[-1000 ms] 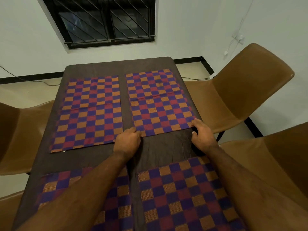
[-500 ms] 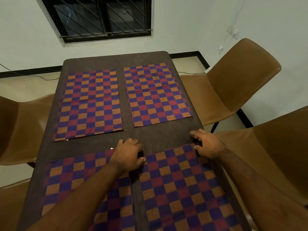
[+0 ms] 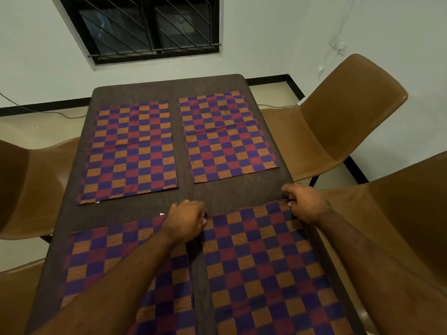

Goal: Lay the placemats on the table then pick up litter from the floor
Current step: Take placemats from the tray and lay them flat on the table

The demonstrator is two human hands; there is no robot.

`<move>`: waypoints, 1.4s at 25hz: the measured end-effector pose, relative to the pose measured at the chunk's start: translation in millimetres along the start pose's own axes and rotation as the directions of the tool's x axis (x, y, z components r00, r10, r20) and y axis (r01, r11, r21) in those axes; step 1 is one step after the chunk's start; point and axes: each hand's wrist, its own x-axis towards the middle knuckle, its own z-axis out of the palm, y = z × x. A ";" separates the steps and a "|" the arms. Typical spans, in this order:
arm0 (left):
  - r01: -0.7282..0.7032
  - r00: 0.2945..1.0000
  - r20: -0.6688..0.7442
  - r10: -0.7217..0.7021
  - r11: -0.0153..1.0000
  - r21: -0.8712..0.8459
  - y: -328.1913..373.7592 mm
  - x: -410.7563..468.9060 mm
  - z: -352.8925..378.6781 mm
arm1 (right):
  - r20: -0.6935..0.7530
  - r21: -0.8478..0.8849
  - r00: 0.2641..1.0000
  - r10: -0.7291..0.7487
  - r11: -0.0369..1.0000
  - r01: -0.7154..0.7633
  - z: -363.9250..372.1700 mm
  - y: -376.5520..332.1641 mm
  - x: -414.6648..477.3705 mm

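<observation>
Several checked placemats in purple, red and orange lie flat on the dark brown table [image 3: 232, 194]. The far left placemat [image 3: 130, 151] and far right placemat [image 3: 229, 136] rest untouched. The near right placemat [image 3: 266, 262] has my left hand [image 3: 186, 221] pinching its far left corner and my right hand [image 3: 304, 204] pinching its far right corner. My left forearm crosses the near left placemat [image 3: 116, 264]. No litter shows on the visible floor.
Brown moulded chairs stand around the table: one at the right [image 3: 338, 122], one at the near right [image 3: 399, 226], one at the left [image 3: 26, 187]. A barred window [image 3: 150, 27] is in the far wall. A cable [image 3: 48, 112] runs along the floor.
Both hands left the near edge of the far right placemat and drew back to the far corners of the near right placemat, where they closed on it.
</observation>
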 end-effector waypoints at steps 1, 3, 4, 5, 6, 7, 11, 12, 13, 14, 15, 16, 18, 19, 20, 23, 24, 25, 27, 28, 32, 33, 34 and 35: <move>0.022 1.000 -0.006 -0.022 0.999 -0.035 -2.0 3.6 -1.1 | 0.001 0.028 1.000 0.011 1.000 -0.011 -2.9 -0.1 4.0; 0.052 0.999 -0.001 -0.052 0.997 -0.060 -3.6 9.9 -4.5 | 0.000 0.064 1.000 0.003 0.998 -0.004 -8.3 -2.3 11.9; 0.061 0.998 -0.001 -0.061 0.996 -0.061 -3.6 12.3 -6.1 | -0.002 0.075 1.000 0.002 0.997 -0.002 -9.2 -3.7 15.1; 0.068 0.998 -0.008 -0.069 0.996 -0.063 -3.1 14.3 -7.7 | -0.009 0.079 1.000 0.008 0.997 -0.007 -9.9 -5.0 17.5; 0.070 0.997 -0.019 -0.072 0.995 -0.064 -3.0 16.2 -8.6 | -0.015 0.081 1.000 0.018 0.997 -0.017 -10.3 -6.8 18.7; 0.071 0.997 -0.028 -0.073 0.996 -0.063 -3.1 18.1 -9.1 | -0.018 0.081 0.999 0.028 0.996 -0.026 -10.1 -7.7 19.8; 0.067 0.997 -0.041 -0.070 0.996 -0.051 -3.2 23.7 -8.1 | -0.003 0.091 0.998 0.058 0.994 -0.058 -8.0 -8.7 20.1; 0.065 0.997 -0.034 -0.067 0.997 -0.043 -2.9 24.7 -7.8 | 0.001 0.101 0.998 0.064 0.993 -0.064 -6.5 -8.0 19.5; 0.064 0.998 -0.026 -0.065 0.997 -0.035 -2.9 24.8 -6.9 | 0.001 0.105 0.997 0.073 0.992 -0.072 -4.5 -7.3 18.0; 0.061 0.998 -0.029 -0.061 0.998 -0.022 -3.1 23.8 -5.5 | -0.015 0.092 0.997 0.078 0.993 -0.076 -2.1 -6.1 15.9; 0.056 0.997 -0.055 -0.057 0.998 -0.006 -3.8 21.9 -3.4 | -0.048 0.049 0.995 0.083 0.995 -0.081 1.4 -4.3 14.2; 0.053 0.993 -0.102 -0.053 0.999 0.006 -5.0 17.6 0.6 | -0.094 -0.008 0.992 0.087 0.996 -0.088 5.8 -4.0 9.7; 0.058 0.969 -0.237 -0.061 0.998 -0.018 -6.9 0.7 10.2 | -0.206 -0.099 0.977 0.047 0.993 -0.069 19.9 -12.4 -8.1; 0.060 0.952 -0.298 -0.070 0.997 -0.041 -8.5 -12.6 15.9 | -0.250 -0.101 0.968 0.010 0.994 -0.036 29.9 -22.6 -21.9; 0.065 0.938 -0.337 -0.079 0.996 -0.053 -10.8 -27.7 23.2 | -0.283 -0.071 0.959 -0.025 0.997 0.005 42.5 -37.6 -38.1; 0.126 0.936 -0.332 -0.114 0.992 0.013 -24.7 -82.7 50.4 | -0.322 0.005 0.941 -0.102 0.994 0.110 95.4 -94.8 -100.5; 0.154 0.941 -0.312 -0.133 0.987 0.042 -30.3 -102.1 58.9 | -0.316 -0.005 0.941 -0.124 0.992 0.129 114.5 -114.9 -121.2; 0.171 0.945 -0.294 -0.145 0.983 0.066 -35.8 -118.9 67.0 | -0.297 -0.022 0.945 -0.135 0.991 0.134 132.9 -132.5 -138.5; 0.190 0.948 -0.279 -0.155 0.976 0.104 -44.9 -147.2 78.4 | -0.261 -0.031 0.961 -0.091 0.996 0.086 160.5 -161.0 -166.1; 0.225 0.940 -0.284 -0.188 0.969 0.103 -47.3 -157.7 81.3 | -0.250 -0.021 0.967 -0.052 0.999 0.048 170.7 -170.1 -176.0; 0.415 0.878 -0.278 -0.391 0.909 0.033 -51.1 -185.4 90.7 | -0.236 -0.071 0.971 -0.027 0.997 0.010 198.2 -175.1 -199.1; 0.413 0.879 -0.275 -0.390 0.910 0.030 -53.2 -189.7 94.3 | -0.231 -0.089 0.972 -0.040 0.996 0.020 201.1 -173.2 -200.8; 0.401 0.884 -0.274 -0.379 0.916 0.028 -55.1 -192.2 96.8 | -0.223 -0.101 0.974 -0.048 0.995 0.026 202.4 -171.8 -200.9; 0.391 0.887 -0.276 -0.370 0.920 0.026 -56.4 -191.9 98.5 | -0.221 -0.106 0.974 -0.050 0.994 0.027 202.6 -170.4 -199.7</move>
